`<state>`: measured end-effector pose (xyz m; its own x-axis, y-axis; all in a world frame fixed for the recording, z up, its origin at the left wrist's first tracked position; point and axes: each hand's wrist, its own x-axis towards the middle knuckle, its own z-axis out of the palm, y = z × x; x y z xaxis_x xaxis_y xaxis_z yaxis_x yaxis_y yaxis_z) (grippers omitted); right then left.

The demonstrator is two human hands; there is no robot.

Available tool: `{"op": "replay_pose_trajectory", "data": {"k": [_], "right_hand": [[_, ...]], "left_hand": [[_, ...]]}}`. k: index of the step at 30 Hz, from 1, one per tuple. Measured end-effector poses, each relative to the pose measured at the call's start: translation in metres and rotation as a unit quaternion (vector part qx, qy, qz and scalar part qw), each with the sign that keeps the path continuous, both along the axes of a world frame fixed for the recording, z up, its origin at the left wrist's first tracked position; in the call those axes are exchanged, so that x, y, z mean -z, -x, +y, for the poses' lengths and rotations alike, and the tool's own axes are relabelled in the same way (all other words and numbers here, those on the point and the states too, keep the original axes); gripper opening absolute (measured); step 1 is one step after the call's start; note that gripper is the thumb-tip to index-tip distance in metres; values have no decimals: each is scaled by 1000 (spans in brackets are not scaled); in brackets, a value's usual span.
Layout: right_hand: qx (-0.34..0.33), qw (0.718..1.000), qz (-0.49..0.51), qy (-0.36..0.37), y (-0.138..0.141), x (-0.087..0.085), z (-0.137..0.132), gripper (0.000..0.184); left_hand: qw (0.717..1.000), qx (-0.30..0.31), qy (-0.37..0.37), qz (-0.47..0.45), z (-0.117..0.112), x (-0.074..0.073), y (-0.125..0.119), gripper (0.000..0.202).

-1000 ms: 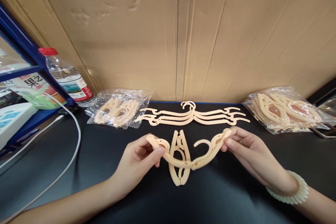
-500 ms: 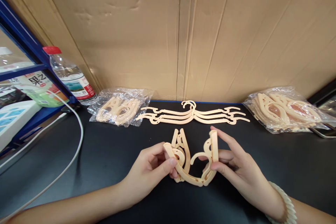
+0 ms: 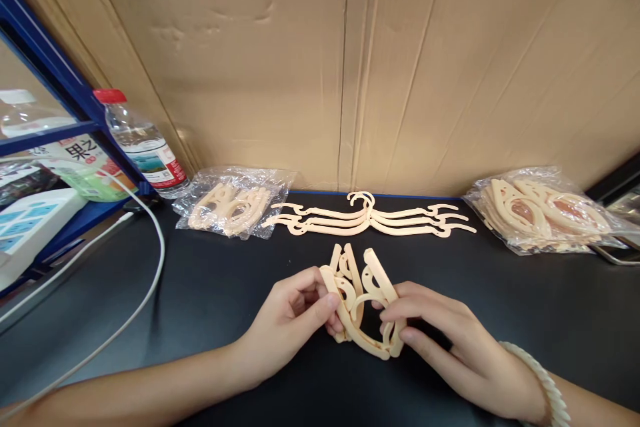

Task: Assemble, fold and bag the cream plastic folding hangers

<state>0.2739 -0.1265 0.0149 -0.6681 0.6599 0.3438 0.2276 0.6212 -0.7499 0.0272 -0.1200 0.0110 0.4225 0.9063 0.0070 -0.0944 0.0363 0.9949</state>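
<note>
Between my hands is a beige folding hanger (image 3: 361,341), its two arms angled up in a narrow V with the curved hook between them. My left hand (image 3: 300,310) pinches the left arm between thumb and fingers. My right hand (image 3: 435,333) grips the lower part of the right arm, thumb in front and some fingertips behind it. Just behind my left fingers is another folded hanger (image 3: 353,267), partly hidden by the held one. Beyond them, several unfolded beige hangers (image 3: 340,229) lie spread and overlapping on the black table.
Clear plastic bags of folded hangers lie at the back left (image 3: 227,207) and back right (image 3: 545,210). A water bottle (image 3: 150,153) with a red cap leans by the blue rack (image 3: 90,127). A white cable (image 3: 161,260) curves across the left. Cardboard (image 3: 260,80) walls the back.
The right arm of the hanger has swung inward toward the left arm, narrowing the V. My right hand has slid lower on it. My left hand keeps its hold.
</note>
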Motion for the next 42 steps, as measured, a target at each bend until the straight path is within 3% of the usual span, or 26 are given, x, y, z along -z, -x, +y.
{"op": "replay_pose_trajectory", "data": {"k": [3,7,12,17,21,27,42], "right_hand": [[-27,999,-34,-4,-1,1,-1,48],[-10,999,-49,-15,-2,3,-1,57],[27,999,-40,-24,-1,3,1,57],[56,997,-33,-29,0,1,1,52],[60,998,-5,23,-2,2,2,47],[15,1000,-16,-3,-3,-1,0,59],[-16,999,-48,-3,-8,1,-1,51]], "left_hand": [[1000,5,-7,-7,0,1,0,23],[999,21,-26,-38,0,4,1,23],[994,51,-84,-40,-1,6,3,44],[989,64,-130,-1,-4,5,5,48],[984,49,-165,50,-6,2,7,40],[984,96,-143,54,-7,-3,7,37],[992,76,-97,-8,-4,0,7,31]]}}
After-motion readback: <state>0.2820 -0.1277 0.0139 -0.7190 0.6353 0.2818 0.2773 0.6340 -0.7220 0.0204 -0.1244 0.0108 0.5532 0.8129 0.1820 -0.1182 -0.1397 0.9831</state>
